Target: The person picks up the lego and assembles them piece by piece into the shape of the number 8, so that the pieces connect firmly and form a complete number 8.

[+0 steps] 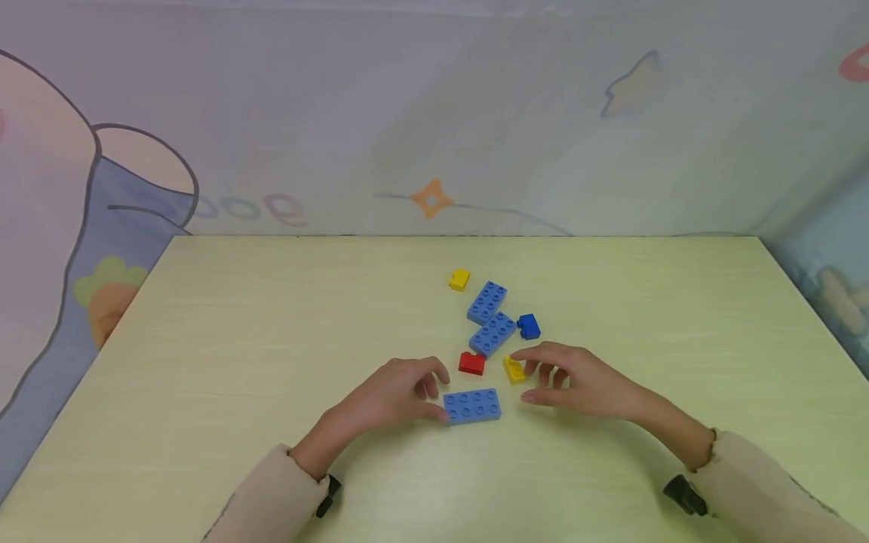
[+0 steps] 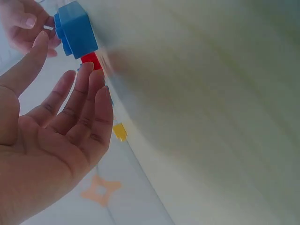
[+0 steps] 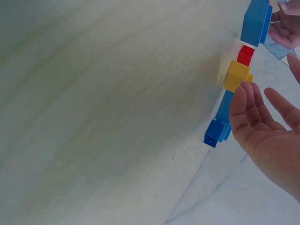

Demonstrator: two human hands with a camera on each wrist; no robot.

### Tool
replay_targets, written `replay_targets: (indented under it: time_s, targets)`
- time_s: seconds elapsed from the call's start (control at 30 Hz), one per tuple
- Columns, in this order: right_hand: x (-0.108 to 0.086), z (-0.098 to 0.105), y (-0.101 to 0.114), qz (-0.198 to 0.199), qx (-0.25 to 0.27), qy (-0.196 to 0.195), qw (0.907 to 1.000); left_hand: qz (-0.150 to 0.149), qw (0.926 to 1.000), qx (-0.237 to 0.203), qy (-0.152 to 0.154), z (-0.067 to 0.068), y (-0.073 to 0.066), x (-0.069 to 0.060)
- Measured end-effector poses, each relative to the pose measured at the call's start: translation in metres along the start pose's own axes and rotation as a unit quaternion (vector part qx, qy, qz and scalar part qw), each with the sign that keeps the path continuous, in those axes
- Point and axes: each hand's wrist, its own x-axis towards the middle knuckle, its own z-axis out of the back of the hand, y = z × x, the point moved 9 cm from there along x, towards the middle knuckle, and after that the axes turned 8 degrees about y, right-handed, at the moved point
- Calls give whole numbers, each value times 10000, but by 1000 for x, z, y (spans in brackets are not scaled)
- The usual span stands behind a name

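Left grip point(image 1: 390, 392) and right grip point(image 1: 584, 383), both loosely spread above a pale worktop point(image 1: 224, 332).
The left grip's thumb is at the near end of a light-blue, rectangular, studded plastic brick point(image 1: 471, 406), contact unclear; the right grip's index finger reaches a small yellow plastic brick point(image 1: 514, 370), contact also unclear. Between the grips, a small red plastic brick point(image 1: 471, 364) stands before two more light-blue studded bricks point(image 1: 493, 333); a small dark-blue plastic brick point(image 1: 529, 326) lies just beyond the right grip, another yellow brick point(image 1: 459, 280) farthest.
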Motion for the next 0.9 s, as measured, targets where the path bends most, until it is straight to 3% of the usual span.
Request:
replay_targets:
  time_s: [0.4,0.9]
  targets:
    - [4,8,3,124,-165,-182,9996,112,9995,146,265,-9,0,6]
    - [15,7,-8,-75,-308,-232,9992,31,9996,249,164,-9,-2,8]
